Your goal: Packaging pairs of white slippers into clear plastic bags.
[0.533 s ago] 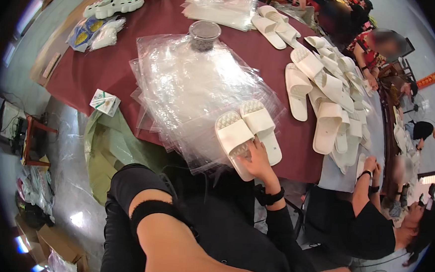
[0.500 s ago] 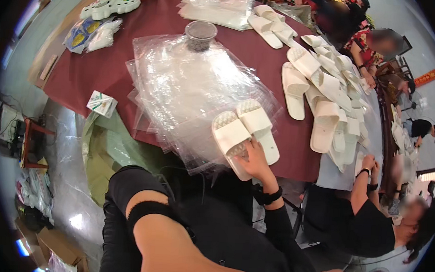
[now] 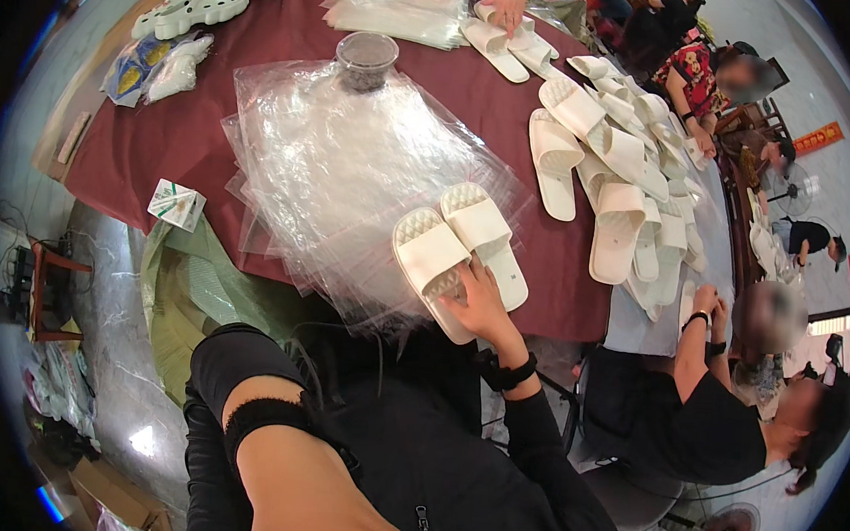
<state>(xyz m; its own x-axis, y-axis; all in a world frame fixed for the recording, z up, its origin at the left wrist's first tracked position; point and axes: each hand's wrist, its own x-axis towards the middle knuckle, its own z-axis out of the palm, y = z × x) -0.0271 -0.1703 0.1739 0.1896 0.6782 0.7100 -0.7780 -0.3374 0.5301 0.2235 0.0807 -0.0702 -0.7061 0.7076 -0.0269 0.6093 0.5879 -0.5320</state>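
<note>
My right hand (image 3: 481, 303), with a dark band at its wrist, grips a pair of white slippers (image 3: 440, 252) side by side. The pair is held over the near edge of a stack of clear plastic bags (image 3: 325, 152). My left hand (image 3: 324, 488) is raised very close at the bottom of the view, beyond a dark fuzzy wristband. The frame's lower edge cuts it off and its finger positions cannot be made out. A lidded clear tub (image 3: 366, 60) of small dark contents stands on the bags.
A heap of white slippers (image 3: 627, 142) covers the right of the maroon-covered table (image 3: 160, 147). Across it, another person's hand (image 3: 509, 6) touches more slippers (image 3: 511, 47) beside stacked bags (image 3: 397, 11). A small box (image 3: 177, 205) sits near the left edge. A co-worker (image 3: 674, 417) sits at right.
The view has shifted a little, so the table's things appear slightly further left. Another person's hand has come onto the far slippers. My right hand still holds the pair.
</note>
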